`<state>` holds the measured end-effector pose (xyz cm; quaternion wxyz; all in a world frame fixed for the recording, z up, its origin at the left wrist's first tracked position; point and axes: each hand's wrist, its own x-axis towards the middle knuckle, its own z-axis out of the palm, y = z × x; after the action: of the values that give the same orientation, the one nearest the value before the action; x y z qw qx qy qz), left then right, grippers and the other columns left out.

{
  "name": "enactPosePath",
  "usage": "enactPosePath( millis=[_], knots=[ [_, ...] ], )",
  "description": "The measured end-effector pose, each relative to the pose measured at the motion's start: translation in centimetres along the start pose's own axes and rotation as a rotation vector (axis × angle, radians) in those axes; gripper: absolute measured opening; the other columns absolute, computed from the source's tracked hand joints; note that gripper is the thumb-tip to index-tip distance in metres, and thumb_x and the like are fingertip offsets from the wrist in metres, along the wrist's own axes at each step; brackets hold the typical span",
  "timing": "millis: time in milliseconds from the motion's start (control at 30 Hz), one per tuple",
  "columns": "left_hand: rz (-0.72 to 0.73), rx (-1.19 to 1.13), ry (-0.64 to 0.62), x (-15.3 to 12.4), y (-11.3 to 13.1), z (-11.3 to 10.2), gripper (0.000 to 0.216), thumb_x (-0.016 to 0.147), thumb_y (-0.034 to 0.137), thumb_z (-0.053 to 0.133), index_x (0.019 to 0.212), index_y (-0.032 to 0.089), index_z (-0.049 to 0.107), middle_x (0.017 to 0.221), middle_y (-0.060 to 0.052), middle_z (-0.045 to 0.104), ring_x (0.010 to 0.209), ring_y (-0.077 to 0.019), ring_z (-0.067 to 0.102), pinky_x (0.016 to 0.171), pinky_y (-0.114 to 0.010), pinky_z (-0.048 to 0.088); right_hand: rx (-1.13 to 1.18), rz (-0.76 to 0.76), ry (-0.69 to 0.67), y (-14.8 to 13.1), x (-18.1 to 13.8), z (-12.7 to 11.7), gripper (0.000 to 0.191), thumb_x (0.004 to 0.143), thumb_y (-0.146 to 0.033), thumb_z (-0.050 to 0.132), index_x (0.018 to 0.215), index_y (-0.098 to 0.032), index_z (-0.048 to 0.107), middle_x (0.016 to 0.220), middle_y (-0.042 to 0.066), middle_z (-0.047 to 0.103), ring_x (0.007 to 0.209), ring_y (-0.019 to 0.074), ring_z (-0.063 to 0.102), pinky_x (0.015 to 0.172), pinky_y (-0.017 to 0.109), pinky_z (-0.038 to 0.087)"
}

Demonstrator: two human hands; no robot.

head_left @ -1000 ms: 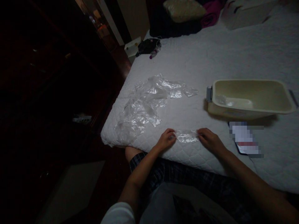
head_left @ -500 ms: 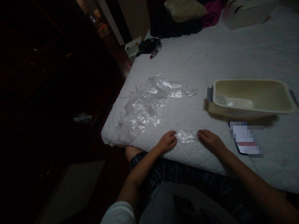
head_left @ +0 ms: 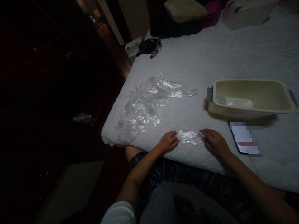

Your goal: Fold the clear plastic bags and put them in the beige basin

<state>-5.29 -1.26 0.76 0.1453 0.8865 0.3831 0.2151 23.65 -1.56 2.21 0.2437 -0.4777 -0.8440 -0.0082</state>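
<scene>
A clear plastic bag [head_left: 189,137], flattened into a strip, lies on the white quilted bed cover near its front edge. My left hand [head_left: 169,141] pinches the bag's left end between closed fingers. At the opposite end, my right hand [head_left: 214,141] has thumb and fingers closed on the upper right corner. Beyond my left hand, a loose spread of crumpled clear plastic bags [head_left: 144,105] covers the left part of the bed.
A cream plastic bin [head_left: 243,112] with grey latches stands at right, a clear bag inside. In front lies a phone [head_left: 245,138], its screen blurred. Farther back are a bottle [head_left: 155,53], a black bag [head_left: 149,46], a pillow [head_left: 185,11] and a white box [head_left: 249,15].
The strip of plastic has shifted slightly right along with both hands. My right hand's fingers have moved a little right, and more of the bag's right end shows.
</scene>
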Motion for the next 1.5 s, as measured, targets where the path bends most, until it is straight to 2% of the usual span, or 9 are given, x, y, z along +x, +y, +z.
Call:
enactPosePath(
  millis=[100,233,567,767,900,1033,1167,1300,1500],
  knots=[
    [0.006,0.015,-0.003,0.1,0.1,-0.1,0.024,0.088,0.030,0.048,0.079,0.015,0.064,0.117,-0.015,0.059,0.108,-0.0231,0.057,0.091,-0.039,0.049,0.017,0.061,0.041,-2.2,0.3,0.0,0.042,0.088,-0.021,0.043,0.129,-0.015,0.049,0.122,0.017,0.058,0.110,0.0270,0.055,0.089,0.044,0.046],
    [-0.019,-0.042,0.001,0.0,0.3,-0.2,0.023,0.088,0.030,0.048,0.081,0.014,0.064,0.119,-0.016,0.059,0.111,-0.0237,0.056,0.093,-0.041,0.048,0.059,-0.069,-0.155,-4.8,-0.2,1.9,0.059,0.089,-0.039,0.045,0.142,-0.014,0.032,0.144,0.018,0.038,0.133,0.0300,0.034,0.104,0.051,0.033],
    [-0.308,-0.437,0.177,-1.1,-1.0,-0.8,0.009,0.079,0.024,0.063,0.082,0.018,0.069,0.117,-0.010,0.063,0.107,-0.0204,0.059,0.093,-0.039,0.048,0.020,-0.079,-0.272,-4.8,-1.8,4.8,0.070,0.089,-0.051,0.042,0.147,-0.017,0.023,0.151,0.015,0.025,0.140,0.0279,0.018,0.112,0.051,0.019],
    [-0.269,-0.248,0.156,-1.1,-0.5,-1.4,0.015,0.082,0.025,0.061,0.093,0.019,0.068,0.128,-0.010,0.055,0.108,-0.0204,0.056,0.092,-0.039,0.048,0.026,-0.060,-0.283,-4.9,-1.8,4.8,0.071,0.089,-0.051,0.041,0.148,-0.020,0.018,0.152,0.013,0.021,0.140,0.0274,0.017,0.112,0.051,0.018],
    [-0.070,0.074,-0.054,-1.2,0.0,-1.5,0.021,0.087,0.023,0.055,0.107,0.020,0.062,0.130,-0.009,0.054,0.117,-0.0244,0.050,0.095,-0.044,0.043,0.068,-0.036,-0.287,-5.0,-1.7,4.7,0.068,0.089,-0.051,0.042,0.147,-0.021,0.022,0.152,0.012,0.022,0.140,0.0272,0.018,0.112,0.051,0.017],
    [0.049,0.159,-0.226,-0.9,0.0,-1.6,0.019,0.090,0.023,0.051,0.104,0.020,0.063,0.125,-0.006,0.058,0.120,-0.0234,0.048,0.098,-0.041,0.040,0.176,0.003,-0.305,-4.6,-1.5,4.4,0.066,0.088,-0.052,0.044,0.144,-0.021,0.031,0.151,0.011,0.025,0.139,0.0270,0.020,0.112,0.051,0.017],
    [0.022,0.102,-0.213,-0.7,-0.1,-1.8,0.018,0.088,0.020,0.052,0.102,0.019,0.064,0.125,-0.007,0.059,0.119,-0.0228,0.049,0.099,-0.041,0.039,0.411,0.156,-0.286,-3.5,-1.0,4.1,0.054,0.091,-0.047,0.039,0.138,-0.022,0.042,0.145,0.011,0.039,0.134,0.0253,0.034,0.111,0.050,0.024],
    [-0.009,-0.047,-0.140,-1.0,-0.3,-1.8,0.024,0.081,0.009,0.054,0.101,0.018,0.066,0.124,-0.009,0.060,0.119,-0.0238,0.050,0.099,-0.043,0.040,0.637,0.398,-0.136,-3.0,-0.6,3.7,0.043,0.091,-0.043,0.041,0.127,-0.023,0.053,0.132,0.010,0.055,0.120,0.0234,0.051,0.102,0.044,0.041],
    [-0.161,-0.410,0.038,-1.5,-1.1,-1.3,0.036,0.070,-0.001,0.046,0.089,0.020,0.069,0.113,-0.007,0.066,0.115,-0.0199,0.056,0.098,-0.043,0.044,0.564,0.288,-0.052,-3.6,-0.8,3.5,0.028,0.089,-0.036,0.045,0.104,-0.023,0.065,0.123,0.011,0.059,0.113,0.0245,0.055,0.097,0.047,0.045]
  ],
)
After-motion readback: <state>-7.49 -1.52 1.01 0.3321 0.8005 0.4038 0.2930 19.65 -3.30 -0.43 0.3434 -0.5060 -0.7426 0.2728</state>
